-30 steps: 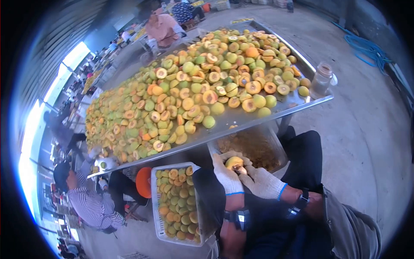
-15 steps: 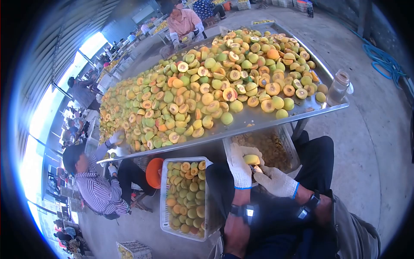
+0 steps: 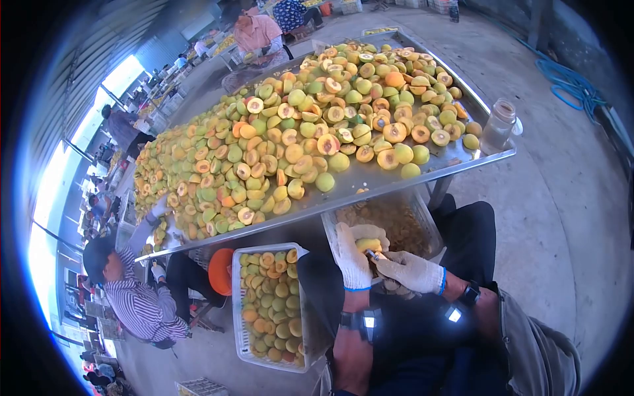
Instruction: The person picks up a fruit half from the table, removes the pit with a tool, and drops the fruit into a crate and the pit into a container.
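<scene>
While the left hand [image 3: 353,259], in a pale knitted glove with a blue cuff edge, curls partly closed around a yellow fruit piece [image 3: 368,245], the right hand [image 3: 413,272], gloved alike, is closed on a small tool [image 3: 374,256] whose shiny part meets the fruit's lower side. The two hands are close together, the right at about four o'clock from the fruit piece. Just beyond them, toward twelve and one o'clock, a white bin [image 3: 430,223] holds brownish scraps, and the left glove overlaps its near side in the view. Farther out at eleven o'clock, a heap of fruit [image 3: 290,155], many pieces cut open, covers much of a metal table [image 3: 370,201]. Its near right corner bears a clear jar [image 3: 498,127] at one to two o'clock, with a blue hose [image 3: 571,86] on the floor farther off at two. Around eight o'clock stands a white crate [image 3: 239,330] filled with green, yellow and orange fruit, and near nine an orange bucket [image 3: 220,270] sits between it and a person in a striped shirt [image 3: 142,307], who reaches one arm to the table. Another person in a pink shirt [image 3: 257,36] is beyond the heap at eleven o'clock.
</scene>
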